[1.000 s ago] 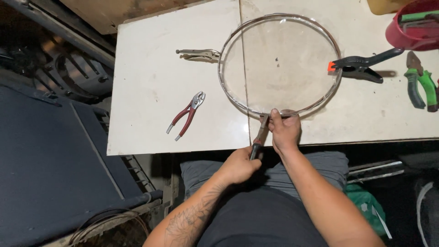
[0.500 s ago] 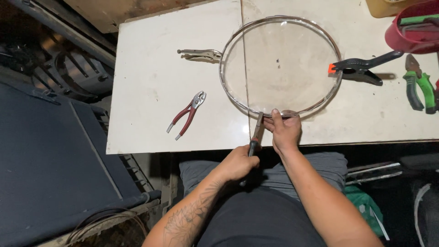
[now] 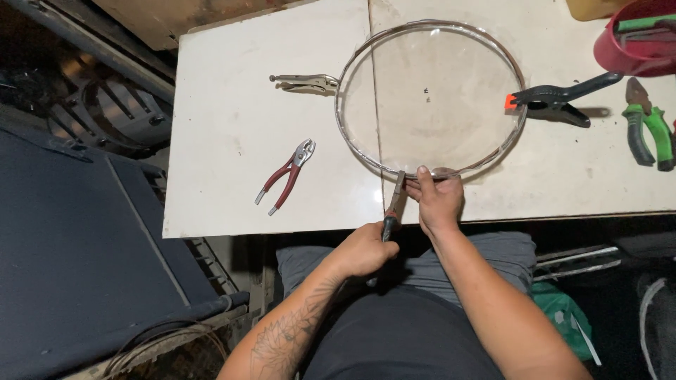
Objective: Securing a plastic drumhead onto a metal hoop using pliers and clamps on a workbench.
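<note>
Metal hoop (image 3: 431, 34), thin and shiny, flat on white table (image 3: 232, 141), spanning the seam between two tabletop panels. Near edge of hoop pinched under fingers of right hand (image 3: 438, 200), closed on the rim close to the table's front edge. Left hand (image 3: 362, 250) wrapped shut around dark handles of pliers (image 3: 394, 204), nose of the tool reaching up to touch the hoop just beside the right fingertips (whether the nose actually bites the rim, impossible to tell). Silver locking pliers (image 3: 303, 82) clamped on the hoop's left side, handle sticking out leftward. Black spring clamp with orange tip (image 3: 556, 97) gripping the hoop's right side. Red-handled pliers (image 3: 285, 176) lying loose on the table, well apart from the hoop, to the left of both hands. Green-handled pliers (image 3: 644, 123) near the right edge of view. Red container (image 3: 620, 49) at the top right corner, partly cut off, with something green lying across its mouth; contents otherwise not readable. Grey cloth over the lap below the table edge, tattooed left forearm in the foreground.
</note>
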